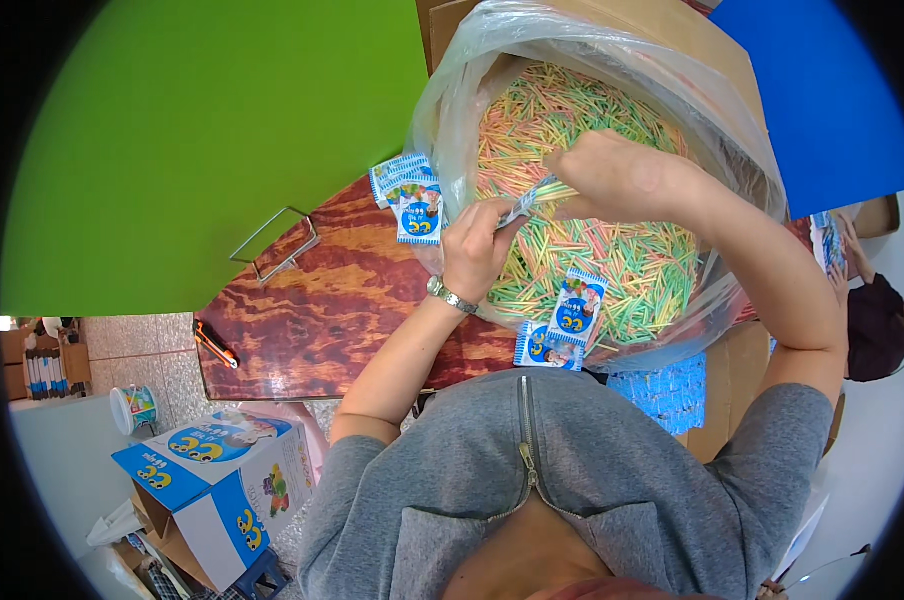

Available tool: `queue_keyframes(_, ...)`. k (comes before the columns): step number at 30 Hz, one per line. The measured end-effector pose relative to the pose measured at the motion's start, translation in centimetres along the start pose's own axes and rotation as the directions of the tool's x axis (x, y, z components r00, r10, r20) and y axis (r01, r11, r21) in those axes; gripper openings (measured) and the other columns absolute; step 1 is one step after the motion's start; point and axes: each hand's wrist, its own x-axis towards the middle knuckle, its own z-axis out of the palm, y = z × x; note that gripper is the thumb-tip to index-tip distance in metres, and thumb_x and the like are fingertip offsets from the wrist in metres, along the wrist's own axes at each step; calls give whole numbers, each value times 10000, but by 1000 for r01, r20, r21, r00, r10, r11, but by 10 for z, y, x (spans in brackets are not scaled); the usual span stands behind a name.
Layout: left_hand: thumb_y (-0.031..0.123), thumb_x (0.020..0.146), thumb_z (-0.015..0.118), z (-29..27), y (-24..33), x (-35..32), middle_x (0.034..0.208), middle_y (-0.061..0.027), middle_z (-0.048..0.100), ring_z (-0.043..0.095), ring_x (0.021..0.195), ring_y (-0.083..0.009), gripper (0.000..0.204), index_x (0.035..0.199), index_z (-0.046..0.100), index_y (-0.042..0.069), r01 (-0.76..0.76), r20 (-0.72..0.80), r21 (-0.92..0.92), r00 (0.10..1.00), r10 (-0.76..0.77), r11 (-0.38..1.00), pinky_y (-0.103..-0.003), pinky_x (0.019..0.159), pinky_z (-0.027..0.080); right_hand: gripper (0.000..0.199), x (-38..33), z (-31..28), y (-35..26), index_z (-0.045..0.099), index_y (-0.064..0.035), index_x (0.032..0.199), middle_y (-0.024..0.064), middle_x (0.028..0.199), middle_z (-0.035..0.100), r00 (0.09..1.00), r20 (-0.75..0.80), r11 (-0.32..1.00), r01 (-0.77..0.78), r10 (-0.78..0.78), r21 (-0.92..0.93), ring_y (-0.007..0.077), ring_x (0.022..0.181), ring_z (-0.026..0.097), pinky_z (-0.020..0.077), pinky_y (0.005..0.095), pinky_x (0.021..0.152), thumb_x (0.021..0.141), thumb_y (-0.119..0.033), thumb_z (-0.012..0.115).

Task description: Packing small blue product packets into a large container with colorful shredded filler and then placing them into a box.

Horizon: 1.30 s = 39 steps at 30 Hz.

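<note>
1. Head view: the person's left hand (pixel 475 250) is closed on a small blue-and-white packet (pixel 525 203), pinching its lower end over the bag of sticks.
2. The right hand (pixel 617 178) is clenched at the packet's upper end, fingers curled down; whether it also grips sticks cannot be told.
3. The packet sits between the two hands, tilted, just above the heap of thin coloured sticks (pixel 612 260), which are pink, green, yellow and orange.
4. The sticks fill a clear plastic bag (pixel 442 110) that lines a cardboard box (pixel 672 30).
5. A metal wristwatch (pixel 450 297) sits on the left wrist.
6. On the wood-grain bench (pixel 312 300), a small stack of the same packets (pixel 410 195) lies just beside the bag's left edge.
7. Two more packets (pixel 564 322) rest at the near edge of the bag, close to the person's grey zip top (pixel 572 470).
8. A wire frame (pixel 274 245) lies on the bench's left part, and an orange-and-black pen-like tool (pixel 215 345) lies at its left edge.
9. A blue-and-white printed carton (pixel 217 470) stands on the floor, lower left.
10. Another person's hand (pixel 852 250) shows at the right rim.
</note>
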Motion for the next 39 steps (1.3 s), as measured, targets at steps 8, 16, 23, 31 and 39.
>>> queue_keyframes(8,84,759,772,-4,-6,-4,831,-147,662,657,703,-299,255,953,621,14,142,107,-107,986,-130,984,-362,574,501,393,-3,3,-15,581,3,1066,182,862,644,955,-296,999,14,0,45,370,817,637,499,449,698,783,-222,735)
queue_keyframes(16,111,778,765,-2,-3,-18,798,-74,656,611,699,-106,298,1021,616,26,308,110,-613,945,-307,728,-287,575,463,449,12,59,-10,564,-84,1216,144,950,633,779,-623,962,219,-71,164,326,791,638,523,412,725,794,-124,709)
queue_keyframes(23,39,881,661,-66,-41,-40,965,-33,691,606,868,-73,171,1045,646,-8,536,161,-472,833,-529,700,-243,782,496,369,-2,105,-13,619,-89,1171,123,891,620,799,-595,923,164,82,347,278,748,640,516,391,686,810,-96,698)
queue_keyframes(31,107,828,729,-64,-124,-55,826,-21,679,603,708,-85,199,956,648,-22,662,126,-191,748,-651,724,-252,650,490,407,-49,177,5,593,-81,919,82,859,564,928,-313,976,-166,202,139,276,850,586,500,407,679,660,-326,788)
queue_keyframes(39,244,755,798,-40,-111,-54,908,-105,652,613,742,-176,377,987,624,3,479,-67,367,868,-492,797,-314,669,501,332,-45,209,2,608,-109,860,44,845,559,876,-434,978,-183,209,103,241,890,568,499,382,714,641,-291,780)
